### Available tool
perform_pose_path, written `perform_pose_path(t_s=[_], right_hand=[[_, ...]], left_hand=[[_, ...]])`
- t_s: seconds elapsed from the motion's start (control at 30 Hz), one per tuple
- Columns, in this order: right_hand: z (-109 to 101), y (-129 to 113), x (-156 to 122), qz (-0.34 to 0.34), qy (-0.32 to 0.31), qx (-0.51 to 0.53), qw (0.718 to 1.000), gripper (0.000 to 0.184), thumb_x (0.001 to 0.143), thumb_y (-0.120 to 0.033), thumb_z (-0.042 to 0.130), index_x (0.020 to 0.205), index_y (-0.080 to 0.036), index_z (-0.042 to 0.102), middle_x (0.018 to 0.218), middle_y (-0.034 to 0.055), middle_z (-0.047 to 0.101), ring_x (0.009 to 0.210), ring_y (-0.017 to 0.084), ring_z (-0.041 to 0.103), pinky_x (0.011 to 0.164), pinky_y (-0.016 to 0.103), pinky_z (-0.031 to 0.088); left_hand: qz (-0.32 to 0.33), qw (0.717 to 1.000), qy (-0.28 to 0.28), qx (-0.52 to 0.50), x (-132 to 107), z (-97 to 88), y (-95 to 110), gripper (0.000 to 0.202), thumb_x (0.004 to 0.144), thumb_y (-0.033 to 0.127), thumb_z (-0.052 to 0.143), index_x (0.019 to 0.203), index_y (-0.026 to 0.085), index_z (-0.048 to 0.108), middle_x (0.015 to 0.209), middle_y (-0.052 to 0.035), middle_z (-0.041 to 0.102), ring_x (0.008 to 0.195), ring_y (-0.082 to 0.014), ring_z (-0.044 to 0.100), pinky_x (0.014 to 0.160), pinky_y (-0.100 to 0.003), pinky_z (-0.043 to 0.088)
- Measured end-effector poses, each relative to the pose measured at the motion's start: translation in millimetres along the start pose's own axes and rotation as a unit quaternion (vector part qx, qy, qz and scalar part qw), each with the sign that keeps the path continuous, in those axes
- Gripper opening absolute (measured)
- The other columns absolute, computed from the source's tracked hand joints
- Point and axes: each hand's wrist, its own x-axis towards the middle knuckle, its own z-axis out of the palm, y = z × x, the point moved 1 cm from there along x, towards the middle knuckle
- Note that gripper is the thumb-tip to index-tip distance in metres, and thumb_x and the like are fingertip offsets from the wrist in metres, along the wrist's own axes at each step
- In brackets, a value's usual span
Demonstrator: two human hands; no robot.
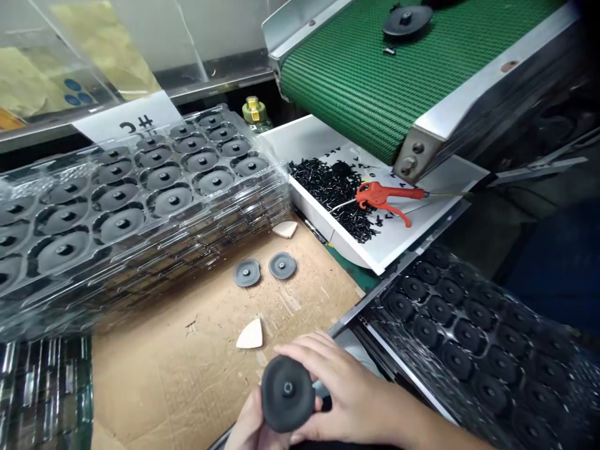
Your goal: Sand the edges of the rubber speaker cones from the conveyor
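Note:
At the bottom centre, both hands meet around a round black disc [287,394] with a small hub in its middle. My left hand [247,428] pinches the disc from below; only part of it shows. My right hand [349,390] curls its fingers over the disc's right side and seems to hold a small pale tool against it. Two loose grey discs [247,272] [282,265] lie on the brown cardboard [187,369] in front of my hands. A pale triangular piece [251,335] sits just ahead of my fingers.
A stack of clear trays [117,212] filled with black discs stands at the left. Another tray of discs [469,337] lies at the right. A white box [375,219] holds black scraps and an orange air gun [382,197]. Behind, a green conveyor [375,69] carries one disc [407,20].

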Motion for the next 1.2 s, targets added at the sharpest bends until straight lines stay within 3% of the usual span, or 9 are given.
perform_pose_path(t_s=[0.13,0.2,0.3,0.37,0.5,0.67,1.2], right_hand=[[-9.6,16.5,-26.5,0.062,0.072,0.018,0.995,0.062,0.068,-0.031,0.076,0.123,-0.022,0.05,0.121,0.0055,0.058,0.112,0.021,0.053,0.097,0.031,0.042],[-21.2,34.7,-42.0,0.119,0.218,-0.025,0.968,0.056,0.071,-0.029,0.071,0.122,-0.024,0.049,0.12,0.0053,0.059,0.109,0.02,0.057,0.093,0.032,0.046],[-46.5,69.9,-59.3,0.188,0.474,-0.128,0.851,0.054,0.075,-0.036,0.065,0.123,-0.022,0.046,0.12,0.0102,0.056,0.11,0.026,0.055,0.095,0.042,0.045],[-63.8,93.0,-60.7,0.203,0.55,-0.165,0.793,0.057,0.074,-0.041,0.064,0.123,-0.018,0.045,0.122,0.0143,0.052,0.116,0.029,0.049,0.099,0.048,0.039],[-85.5,126.9,-44.9,0.201,0.568,-0.192,0.775,0.061,0.071,-0.048,0.064,0.121,-0.016,0.045,0.121,0.0159,0.051,0.117,0.031,0.047,0.099,0.048,0.039],[-84.6,146.9,-31.7,0.206,0.562,-0.21,0.773,0.071,0.069,-0.056,0.062,0.123,-0.014,0.042,0.117,0.0187,0.054,0.109,0.033,0.054,0.09,0.047,0.046],[-87.6,153.8,-38.5,0.192,0.549,-0.286,0.762,0.073,0.069,-0.056,0.062,0.123,-0.011,0.044,0.112,0.0185,0.052,0.11,0.035,0.05,0.095,0.051,0.04]], left_hand=[[-0.02,1.0,0.005,0.007,18.7,8.1,-13.9,0.043,0.067,0.05,0.07,0.102,0.025,0.071,0.104,-0.0072,0.073,0.09,-0.0221,0.068,0.078,-0.03,0.049],[-0.03,0.999,0.006,0.014,24.3,9.0,-19.6,0.047,0.065,0.051,0.072,0.106,0.027,0.069,0.111,-0.0078,0.071,0.098,-0.0232,0.066,0.083,-0.032,0.048],[-0.045,0.999,0.013,0.024,26.8,7.8,-22.2,0.041,0.068,0.045,0.072,0.103,0.025,0.07,0.113,-0.0074,0.07,0.101,-0.0219,0.065,0.083,-0.03,0.047],[-0.043,0.998,0.021,0.028,25.7,6.9,-21.2,0.034,0.072,0.04,0.071,0.101,0.024,0.071,0.11,-0.0063,0.072,0.099,-0.0204,0.065,0.084,-0.029,0.046],[-0.024,0.998,0.041,0.032,22.2,5.1,-20.4,0.031,0.072,0.035,0.072,0.1,0.022,0.071,0.108,-0.0065,0.072,0.097,-0.0202,0.066,0.083,-0.029,0.046],[-0.015,0.997,0.073,0.011,20.3,-3.9,-23.9,0.03,0.071,0.033,0.074,0.098,0.021,0.071,0.106,-0.0067,0.073,0.095,-0.0197,0.067,0.082,-0.028,0.047],[0.015,0.993,0.116,-0.022,17.3,-25.4,-24.2,0.026,0.073,0.028,0.072,0.096,0.016,0.07,0.102,-0.0082,0.074,0.092,-0.0191,0.068,0.08,-0.027,0.048]])
